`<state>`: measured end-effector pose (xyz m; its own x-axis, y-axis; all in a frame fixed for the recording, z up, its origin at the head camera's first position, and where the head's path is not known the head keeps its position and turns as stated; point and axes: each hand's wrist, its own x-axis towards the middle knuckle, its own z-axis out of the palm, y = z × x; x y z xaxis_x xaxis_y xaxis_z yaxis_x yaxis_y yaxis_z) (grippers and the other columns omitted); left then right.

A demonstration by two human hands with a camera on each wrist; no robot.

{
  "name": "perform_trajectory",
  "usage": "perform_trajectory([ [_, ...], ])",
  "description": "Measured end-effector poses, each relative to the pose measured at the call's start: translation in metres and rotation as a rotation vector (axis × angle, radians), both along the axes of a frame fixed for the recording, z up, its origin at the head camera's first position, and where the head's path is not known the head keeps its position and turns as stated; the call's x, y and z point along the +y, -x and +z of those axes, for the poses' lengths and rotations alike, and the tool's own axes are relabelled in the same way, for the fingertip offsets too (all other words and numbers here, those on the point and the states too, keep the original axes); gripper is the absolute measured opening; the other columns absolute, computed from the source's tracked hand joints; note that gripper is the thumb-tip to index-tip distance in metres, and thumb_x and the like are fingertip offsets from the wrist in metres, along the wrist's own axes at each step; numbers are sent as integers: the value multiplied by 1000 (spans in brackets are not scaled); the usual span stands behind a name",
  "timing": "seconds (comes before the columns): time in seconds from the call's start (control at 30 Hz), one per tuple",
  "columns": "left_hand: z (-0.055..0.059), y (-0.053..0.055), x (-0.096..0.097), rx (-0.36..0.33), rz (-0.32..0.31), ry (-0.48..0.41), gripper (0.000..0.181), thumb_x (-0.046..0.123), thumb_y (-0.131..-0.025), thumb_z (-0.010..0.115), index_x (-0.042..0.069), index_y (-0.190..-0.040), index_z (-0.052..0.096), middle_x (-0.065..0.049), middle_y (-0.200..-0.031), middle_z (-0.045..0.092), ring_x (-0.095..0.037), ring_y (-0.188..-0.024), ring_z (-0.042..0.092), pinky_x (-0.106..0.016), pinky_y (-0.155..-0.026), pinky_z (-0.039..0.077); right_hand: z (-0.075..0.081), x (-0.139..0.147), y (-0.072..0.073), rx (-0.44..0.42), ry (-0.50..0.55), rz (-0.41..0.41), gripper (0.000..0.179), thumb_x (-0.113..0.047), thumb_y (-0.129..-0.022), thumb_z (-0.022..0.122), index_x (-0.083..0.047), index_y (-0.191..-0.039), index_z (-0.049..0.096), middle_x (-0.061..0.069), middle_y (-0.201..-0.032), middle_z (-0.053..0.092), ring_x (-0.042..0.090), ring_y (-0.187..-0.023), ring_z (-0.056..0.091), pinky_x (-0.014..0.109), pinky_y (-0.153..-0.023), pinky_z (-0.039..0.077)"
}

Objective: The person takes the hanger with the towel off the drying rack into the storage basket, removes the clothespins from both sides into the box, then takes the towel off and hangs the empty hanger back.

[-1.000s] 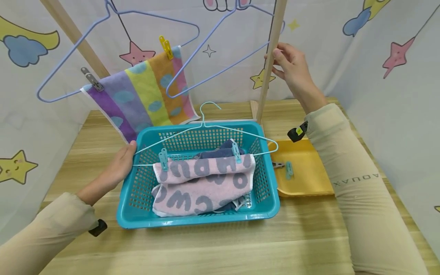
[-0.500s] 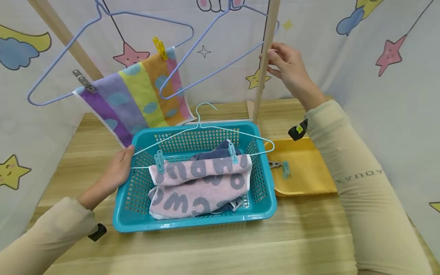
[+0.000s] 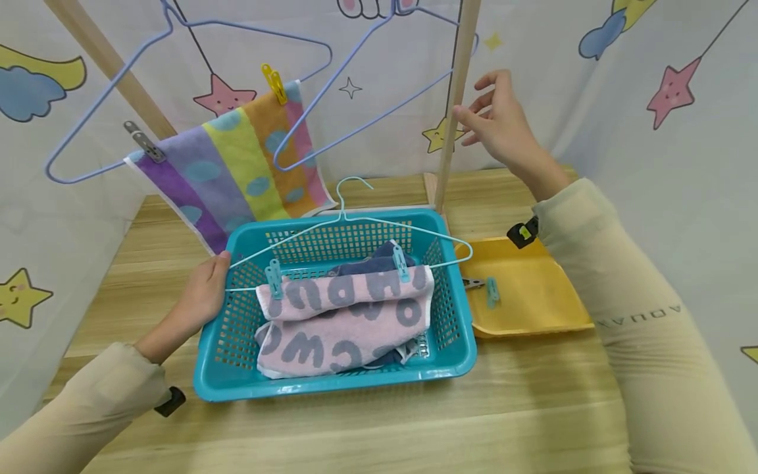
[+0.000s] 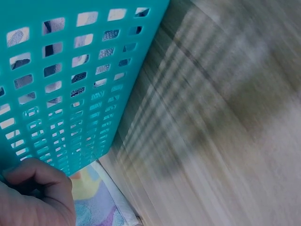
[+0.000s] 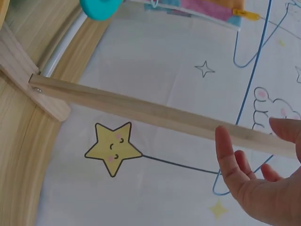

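My left hand (image 3: 204,289) grips the left rim of a turquoise plastic laundry basket (image 3: 337,388); its curled fingers also show in the left wrist view. Across the basket lies a light-blue hanger (image 3: 314,228), its left end reaching that hand. Two blue clothespins (image 3: 400,264) clip a pink towel (image 3: 355,329) with grey letters to its bar. Dark cloth (image 3: 367,264) is partly hidden beneath. My right hand (image 3: 503,125) is raised beside the wooden post (image 3: 456,99), fingers loosely spread and holding nothing. The thumb tip is close to the post; whether it touches, I cannot tell.
A striped towel (image 3: 237,164) hangs from a periwinkle hanger (image 3: 101,108) by a grey clothespin (image 3: 145,141) and a yellow clothespin (image 3: 274,83). A second periwinkle hanger (image 3: 367,125) hangs near the post. Right of the basket, a yellow tray (image 3: 527,289) holds loose clips (image 3: 493,292).
My right hand has come off the wooden post and its fingers have opened, moving slightly right. The left hand has stayed on the basket rim. The head view has shifted a little.
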<state>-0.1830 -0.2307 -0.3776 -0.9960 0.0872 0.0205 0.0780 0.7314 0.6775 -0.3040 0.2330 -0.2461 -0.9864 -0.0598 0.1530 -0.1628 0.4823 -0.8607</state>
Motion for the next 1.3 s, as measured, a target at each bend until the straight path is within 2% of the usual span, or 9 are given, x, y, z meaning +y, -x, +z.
perform_trajectory([
  [0.17,0,-1,0,-1,2,-4,52,24,-111,20,-14,-105,56,-22,-85,57,-27,-74,54,-42,-68,47,0,-4,-10,-4,60,-6,25,-22,-100,61,-11,-113,42,7,-101,51,16,-77,60,23,-63,54],
  [0.27,0,-2,0,6,1,-5,52,23,-111,20,-14,-108,56,-24,-87,58,-30,-78,55,-44,-71,47,0,-7,-17,-3,90,23,14,-16,-100,61,-8,-103,49,10,-96,56,16,-71,60,22,-60,53],
  [0.37,-1,-2,0,10,-2,-11,53,24,-111,20,-15,-108,56,-23,-87,57,-32,-79,55,-44,-71,47,0,-11,-25,7,84,65,10,-12,-101,59,-4,-99,54,12,-87,59,18,-68,59,22,-59,52],
  [0.63,-1,-2,-1,28,-12,-16,52,24,-111,21,-14,-105,56,-22,-84,57,-31,-76,55,-43,-69,47,-4,-23,-46,-5,18,206,13,-10,-101,60,2,-100,61,14,-78,61,22,-64,56,23,-56,49],
  [0.87,-2,-1,-1,24,-12,-14,52,25,-111,21,-12,-104,56,-21,-83,56,-30,-75,55,-43,-67,47,-11,-36,-58,-90,-77,363,13,-12,-101,60,1,-100,62,18,-83,62,29,-68,59,28,-61,53],
  [1.03,-2,-1,-1,27,-12,-17,52,25,-111,21,-11,-101,56,-19,-80,56,-26,-71,54,-40,-65,47,-21,-43,-66,-120,-154,500,13,-10,-101,61,2,-101,65,14,-85,66,36,-75,63,34,-67,56],
  [1.17,-1,-1,-1,24,-11,-26,52,26,-111,21,-9,-96,55,-16,-76,54,-22,-65,53,-36,-59,47,-28,-50,-72,-164,-210,587,17,-12,-100,63,3,-107,68,11,-92,69,29,-79,65,36,-72,57],
  [1.3,-2,0,-1,20,-7,-26,50,26,-111,21,-6,-92,54,-13,-73,51,-20,-63,51,-34,-56,46,-36,-55,-77,-194,-296,630,23,-18,-99,66,1,-113,68,8,-98,71,22,-85,66,34,-78,56],
])
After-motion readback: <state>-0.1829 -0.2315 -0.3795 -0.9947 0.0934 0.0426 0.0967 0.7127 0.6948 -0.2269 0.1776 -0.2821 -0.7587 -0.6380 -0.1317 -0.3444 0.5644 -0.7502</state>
